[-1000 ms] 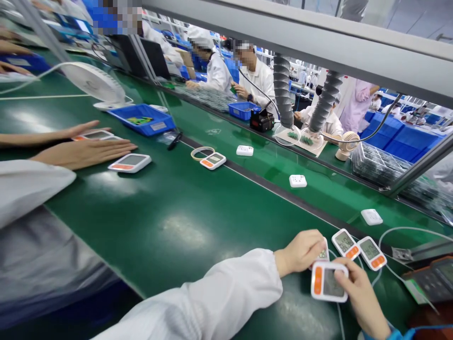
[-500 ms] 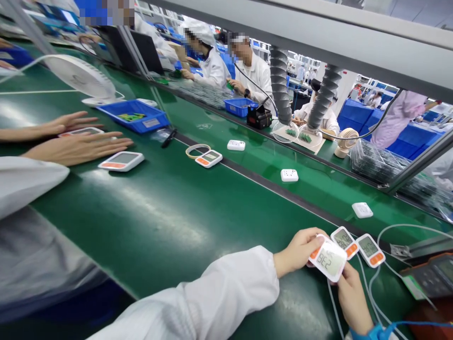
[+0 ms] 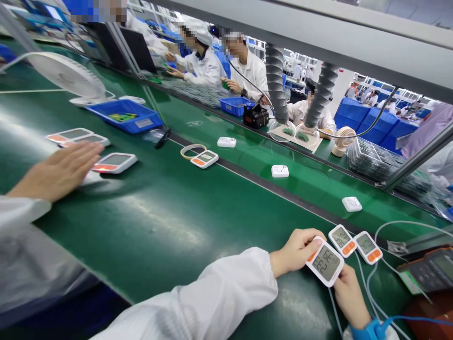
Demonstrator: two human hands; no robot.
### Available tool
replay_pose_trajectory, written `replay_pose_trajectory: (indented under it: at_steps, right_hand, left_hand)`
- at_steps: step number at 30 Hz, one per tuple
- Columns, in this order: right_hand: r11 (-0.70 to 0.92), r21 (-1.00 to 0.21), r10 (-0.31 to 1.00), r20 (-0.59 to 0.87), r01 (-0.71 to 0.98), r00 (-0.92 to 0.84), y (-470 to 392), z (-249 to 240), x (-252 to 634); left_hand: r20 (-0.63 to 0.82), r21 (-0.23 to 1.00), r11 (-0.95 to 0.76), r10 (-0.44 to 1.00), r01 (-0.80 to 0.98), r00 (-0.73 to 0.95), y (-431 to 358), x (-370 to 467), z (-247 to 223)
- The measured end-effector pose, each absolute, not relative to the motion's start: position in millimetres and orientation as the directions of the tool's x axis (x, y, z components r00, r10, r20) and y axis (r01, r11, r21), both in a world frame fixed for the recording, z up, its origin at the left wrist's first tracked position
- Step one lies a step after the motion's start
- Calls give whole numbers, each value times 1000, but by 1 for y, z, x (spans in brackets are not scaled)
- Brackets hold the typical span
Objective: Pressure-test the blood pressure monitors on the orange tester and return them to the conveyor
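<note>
My left hand (image 3: pixel 295 252) grips a white digital thermometer-hygrometer (image 3: pixel 324 262) by its orange-button end, thumb on top. At the opposite lower corner, my right hand (image 3: pixel 350 293) pinches the same meter's edge; a blue wrist strap (image 3: pixel 368 330) is round that wrist. Dark digits show on its grey screen, turned sideways to me. Just beyond it lie two similar meters with lit displays, a nearer one (image 3: pixel 342 241) and one farther right (image 3: pixel 368 247). A white cable (image 3: pixel 370 288) runs past my right hand. The fingers beneath the held meter are hidden.
At left, a co-worker's hand (image 3: pixel 60 172) is over the green bench near several meters. Another meter (image 3: pixel 204 159) lies beside a tape ring (image 3: pixel 187 151). White modules (image 3: pixel 280 171) sit on the green strip beyond the dark rail. An orange-edged instrument (image 3: pixel 432 267) stands at right.
The held meter has tilted, so its digits read more clearly without glare. One of the co-worker's hands has left view, and the other has shifted left. White modules appear slightly farther left.
</note>
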State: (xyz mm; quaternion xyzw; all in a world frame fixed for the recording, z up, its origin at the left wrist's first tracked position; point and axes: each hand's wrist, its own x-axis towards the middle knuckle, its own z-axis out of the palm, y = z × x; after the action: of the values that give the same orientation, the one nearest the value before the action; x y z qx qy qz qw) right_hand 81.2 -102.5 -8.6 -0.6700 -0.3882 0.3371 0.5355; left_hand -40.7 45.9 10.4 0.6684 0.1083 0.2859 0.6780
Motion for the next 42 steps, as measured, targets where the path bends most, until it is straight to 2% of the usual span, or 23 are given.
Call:
replay_pose_trajectory:
  at_steps: [3,11,20,23,26,29,31,34,37,39,42]
  right_hand:
    - [-143,-949,874,12,280,485,-105,-10,81]
    - [-115,-831,889,158,544,430,-110,-2,76]
    - [-61,-693,891,288,719,352,-110,-1,76]
    - [-43,-656,878,335,754,342,-107,-1,75]
    - [12,-678,909,314,735,275,-106,0,73]
    - [29,-729,933,266,684,244,-107,1,70]
    - [0,-741,913,274,671,303,-107,0,70]
    - [-85,-756,826,310,649,470,-106,-3,72]
    - [-195,-775,753,273,600,598,-104,-7,75]
    - [-249,-786,764,199,566,614,-102,-10,75]
    - [-299,-787,810,89,539,580,-101,-15,74]
  left_hand:
    - [303,952,-194,519,-235,799,48,-44,10]
    - [329,936,-289,512,-202,793,53,-42,9]
    - [310,946,-244,503,-211,807,55,-44,11]
    - [271,962,-177,565,-206,779,57,-41,11]
    - [150,970,30,711,-243,687,63,-34,10]
    - [-40,886,319,775,-336,631,72,-26,9]
    - [-85,810,435,750,-392,656,78,-24,9]
    - [-87,747,503,721,-434,687,85,-24,11]
    - [-123,710,535,735,-458,667,89,-25,9]
    - [-144,703,539,747,-464,649,90,-25,7]
    - [-158,765,494,766,-414,623,92,-24,3]
